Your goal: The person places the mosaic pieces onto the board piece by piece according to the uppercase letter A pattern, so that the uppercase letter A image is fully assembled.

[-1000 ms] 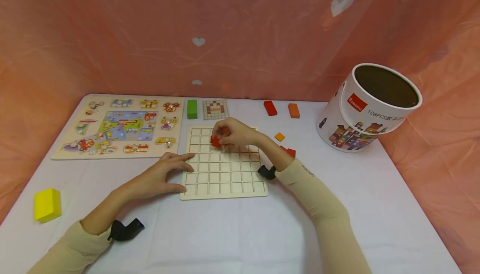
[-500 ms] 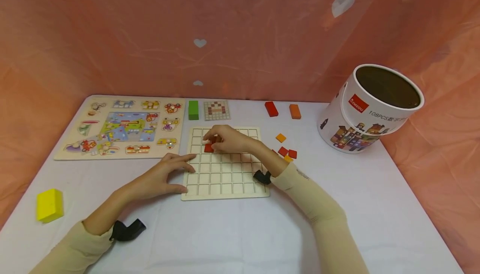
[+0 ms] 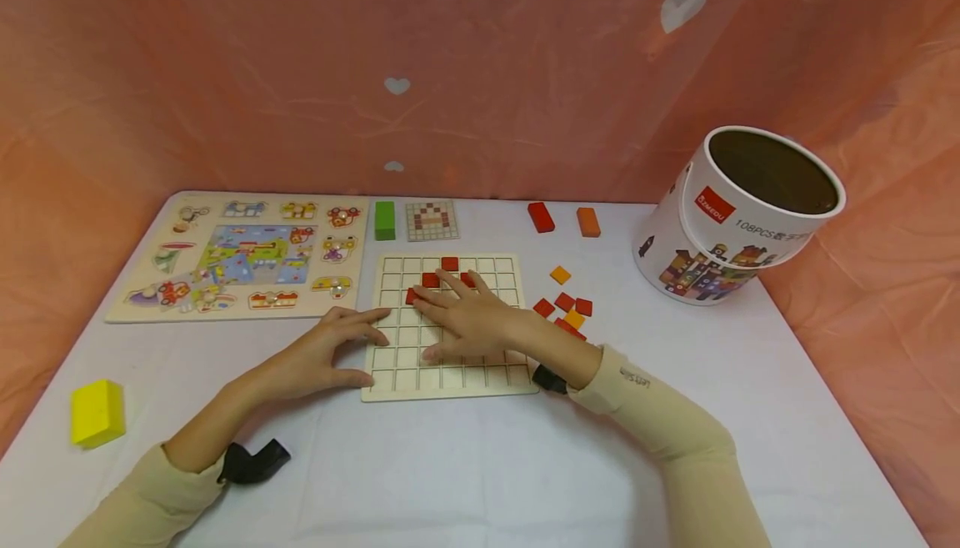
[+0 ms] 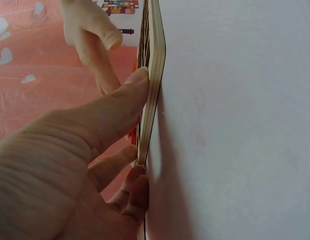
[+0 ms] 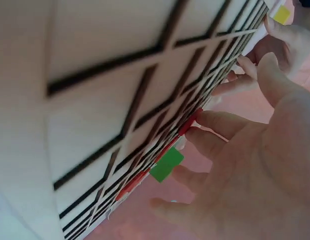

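A pale wooden grid board [image 3: 408, 379] lies on the table in the head view, with several red square tiles [image 3: 450, 263] in its upper cells. Over its middle spreads my right hand [image 3: 476, 323], holding nothing; a fingertip is right at the leftmost red tile [image 3: 412, 295]. In the right wrist view, that hand's fingers [image 5: 222, 122] reach toward a red tile [image 5: 191, 121]. My left hand [image 3: 326, 352] rests along the board's left edge, fingers apart. The left wrist view shows its thumb [image 4: 115, 107] against the board's rim [image 4: 156, 50].
Right of the board lie loose red tiles [image 3: 584, 307] and orange tiles [image 3: 560, 274]. Behind stand a pattern card [image 3: 432, 221] and green [image 3: 385, 221], red [image 3: 541, 218] and orange [image 3: 588, 222] blocks. Also around: a picture puzzle [image 3: 161, 223], a yellow block [image 3: 97, 413], a white bucket [image 3: 682, 239].
My right hand has let go of the red tile, which now lies on the board, and has drawn back toward me with its fingers spread. The left hand has stayed put.
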`<state>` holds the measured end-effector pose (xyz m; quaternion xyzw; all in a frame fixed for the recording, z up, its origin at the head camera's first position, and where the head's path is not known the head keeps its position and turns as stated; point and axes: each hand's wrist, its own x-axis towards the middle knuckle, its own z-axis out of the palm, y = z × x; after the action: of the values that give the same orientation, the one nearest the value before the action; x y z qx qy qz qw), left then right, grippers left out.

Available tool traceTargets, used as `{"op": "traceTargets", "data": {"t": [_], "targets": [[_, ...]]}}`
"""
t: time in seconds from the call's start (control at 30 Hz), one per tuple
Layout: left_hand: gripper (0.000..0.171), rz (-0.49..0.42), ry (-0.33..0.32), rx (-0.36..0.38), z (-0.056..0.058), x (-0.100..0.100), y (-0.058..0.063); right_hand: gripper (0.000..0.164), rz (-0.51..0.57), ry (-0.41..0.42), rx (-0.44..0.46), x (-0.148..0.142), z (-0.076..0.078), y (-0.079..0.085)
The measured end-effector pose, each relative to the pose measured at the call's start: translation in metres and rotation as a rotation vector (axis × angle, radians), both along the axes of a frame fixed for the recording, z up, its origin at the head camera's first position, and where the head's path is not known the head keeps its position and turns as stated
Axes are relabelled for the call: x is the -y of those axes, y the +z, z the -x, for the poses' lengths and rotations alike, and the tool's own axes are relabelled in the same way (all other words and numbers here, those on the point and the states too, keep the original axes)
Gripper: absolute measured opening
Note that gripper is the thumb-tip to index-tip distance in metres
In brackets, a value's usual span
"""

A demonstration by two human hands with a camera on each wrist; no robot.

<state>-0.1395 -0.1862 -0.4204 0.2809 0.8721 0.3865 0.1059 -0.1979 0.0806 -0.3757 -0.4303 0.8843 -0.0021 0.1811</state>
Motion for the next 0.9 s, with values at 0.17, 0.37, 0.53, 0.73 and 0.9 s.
{"op": "traceTargets", "data": {"t": [0.17,0.37,0.53,0.73,0.9], "targets": [[0.038,0.003,0.003,0.008,0.0,0.0,0.0,0.083,0.023,0.007,0.035,0.002,0.001,0.0],[0.038,0.004,0.005,0.011,-0.001,0.0,0.001,0.084,0.034,0.013,0.087,0.004,0.003,0.001],[0.037,-0.005,0.008,0.0,-0.002,0.001,0.001,0.083,0.066,0.014,0.128,0.001,0.005,-0.001],[0.038,-0.018,0.014,0.021,-0.002,0.0,0.001,0.076,0.292,-0.116,0.252,-0.049,0.012,0.003],[0.039,-0.008,0.015,0.022,-0.002,0.0,0.0,0.058,0.577,-0.298,0.332,-0.119,0.018,0.001]]}}
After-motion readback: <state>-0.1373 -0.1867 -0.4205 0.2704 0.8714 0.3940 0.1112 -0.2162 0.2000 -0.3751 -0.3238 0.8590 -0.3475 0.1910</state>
